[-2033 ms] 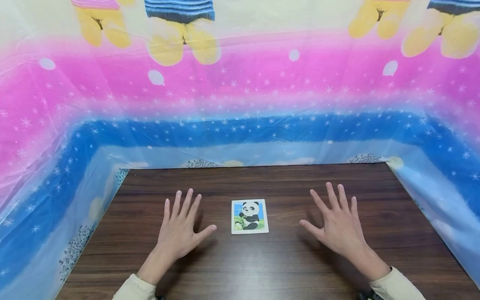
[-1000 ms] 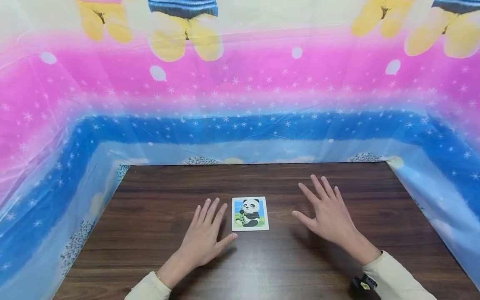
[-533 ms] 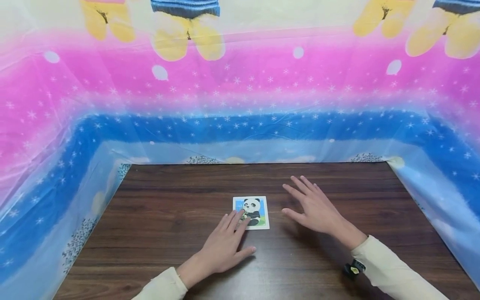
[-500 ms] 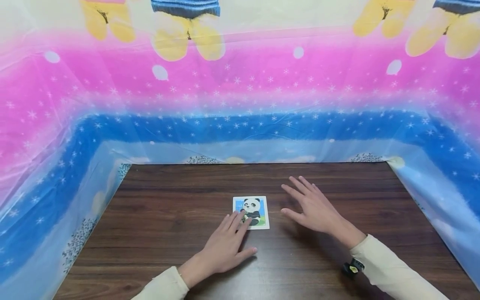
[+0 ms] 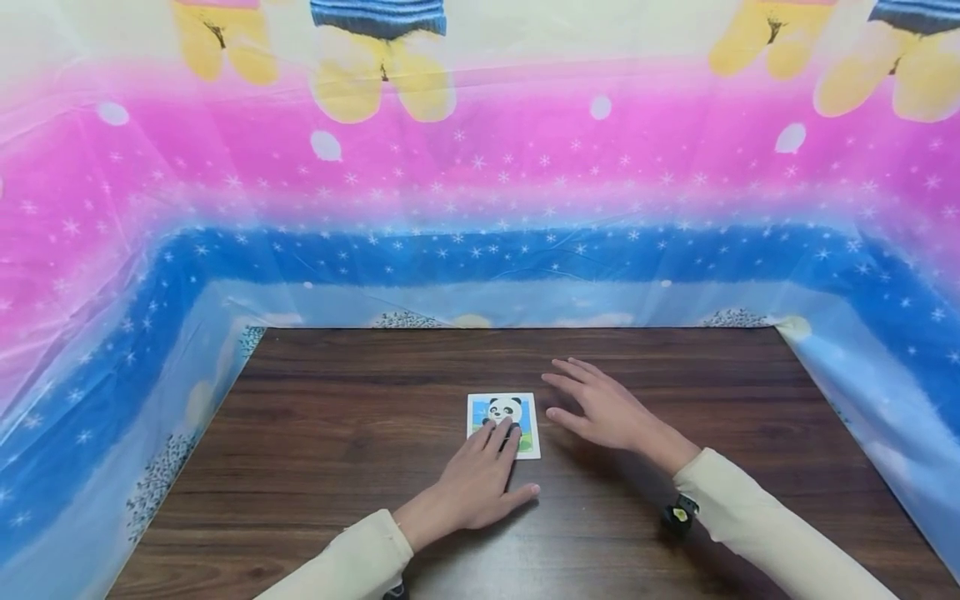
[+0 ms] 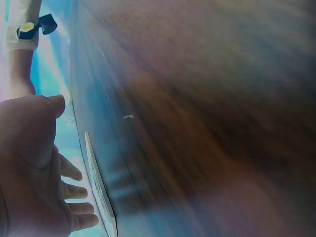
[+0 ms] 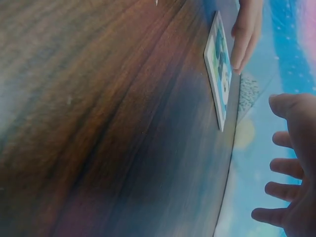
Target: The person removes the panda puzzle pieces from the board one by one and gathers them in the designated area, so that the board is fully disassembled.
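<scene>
A square panda picture board [image 5: 525,408] with a white border lies flat on the dark wooden table. My left hand [image 5: 480,479] reaches over its lower left part, fingers extended, hiding the panda's body. In the left wrist view a narrow gap shows between the left fingertips and the board [image 6: 101,190], seen edge-on. Just right of the board is my right hand [image 5: 600,408], fingers stretched towards it and holding nothing. The right wrist view shows the right hand [image 7: 298,173] raised off the table, apart from the board [image 7: 217,74].
The brown wood-grain table [image 5: 337,400] ends at a printed cloth backdrop [image 5: 480,250] in pink and blue, which encloses the back and both sides. A black strap device [image 5: 681,514] is on the right wrist.
My left hand has moved rightwards from beside the board to above its lower part. My right hand has come left, close to the board's right edge. The board stays on the table.
</scene>
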A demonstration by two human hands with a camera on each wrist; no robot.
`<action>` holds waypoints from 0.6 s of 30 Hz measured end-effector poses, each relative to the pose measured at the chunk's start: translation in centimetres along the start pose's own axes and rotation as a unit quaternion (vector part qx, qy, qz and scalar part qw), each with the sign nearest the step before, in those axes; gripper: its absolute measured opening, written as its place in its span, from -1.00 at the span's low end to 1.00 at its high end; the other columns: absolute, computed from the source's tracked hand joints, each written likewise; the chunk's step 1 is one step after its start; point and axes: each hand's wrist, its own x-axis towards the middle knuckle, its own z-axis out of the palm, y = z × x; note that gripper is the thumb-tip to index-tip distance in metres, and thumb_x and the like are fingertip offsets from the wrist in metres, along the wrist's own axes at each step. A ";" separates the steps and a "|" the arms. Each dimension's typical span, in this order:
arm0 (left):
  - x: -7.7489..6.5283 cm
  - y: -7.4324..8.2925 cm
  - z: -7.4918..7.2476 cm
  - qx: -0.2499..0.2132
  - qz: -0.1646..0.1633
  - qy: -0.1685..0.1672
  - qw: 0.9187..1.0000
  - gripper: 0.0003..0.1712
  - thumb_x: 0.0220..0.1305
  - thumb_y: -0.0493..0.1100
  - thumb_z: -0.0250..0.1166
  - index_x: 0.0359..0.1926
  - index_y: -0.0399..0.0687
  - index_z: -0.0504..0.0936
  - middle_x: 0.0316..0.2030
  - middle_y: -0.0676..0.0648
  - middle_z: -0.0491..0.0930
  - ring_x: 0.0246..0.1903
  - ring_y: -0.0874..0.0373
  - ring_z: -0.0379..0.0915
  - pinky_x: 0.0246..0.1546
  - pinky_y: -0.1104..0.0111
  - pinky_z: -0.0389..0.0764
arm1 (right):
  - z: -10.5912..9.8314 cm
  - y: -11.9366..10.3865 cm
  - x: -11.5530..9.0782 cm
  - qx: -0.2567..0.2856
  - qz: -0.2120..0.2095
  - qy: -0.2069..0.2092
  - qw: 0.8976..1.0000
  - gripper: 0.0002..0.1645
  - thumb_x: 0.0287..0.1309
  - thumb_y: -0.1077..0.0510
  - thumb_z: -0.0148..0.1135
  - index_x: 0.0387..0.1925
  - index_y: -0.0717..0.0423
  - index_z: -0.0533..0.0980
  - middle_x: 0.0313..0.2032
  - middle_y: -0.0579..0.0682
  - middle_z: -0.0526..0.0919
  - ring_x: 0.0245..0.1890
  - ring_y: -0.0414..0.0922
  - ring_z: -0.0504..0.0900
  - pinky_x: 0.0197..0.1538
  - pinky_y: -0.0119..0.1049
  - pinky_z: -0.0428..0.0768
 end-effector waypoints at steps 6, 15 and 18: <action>0.5 0.2 0.2 0.014 -0.006 -0.009 1.000 -0.01 0.50 0.42 -0.11 0.56 -0.26 0.15 0.57 -0.29 0.07 0.56 -0.17 -0.03 0.53 0.06 0.10 | 0.7 -0.1 1.4 0.006 -0.015 -0.005 1.000 -0.38 0.46 -0.20 0.13 0.39 0.00 0.48 0.46 0.12 0.37 0.48 0.16 0.29 0.45 0.16 0.31; 1.0 0.2 0.3 0.034 0.011 -0.015 0.999 0.02 0.50 0.43 -0.12 0.54 -0.35 0.17 0.57 -0.34 0.01 0.58 -0.13 -0.10 0.55 0.12 0.05 | 1.6 -0.6 3.6 0.017 -0.030 -0.018 0.999 -0.44 0.43 -0.11 0.21 0.34 0.01 0.53 0.40 0.09 0.46 0.42 0.08 0.41 0.41 0.11 0.39; 1.2 0.1 0.4 0.038 0.017 -0.012 0.999 0.02 0.50 0.43 -0.13 0.53 -0.37 0.18 0.57 -0.35 -0.01 0.58 -0.14 -0.11 0.55 0.13 0.06 | 1.9 -0.7 4.3 0.019 -0.037 -0.024 0.999 -0.46 0.45 -0.13 0.18 0.31 0.00 0.55 0.37 0.08 0.49 0.39 0.05 0.45 0.39 0.08 0.42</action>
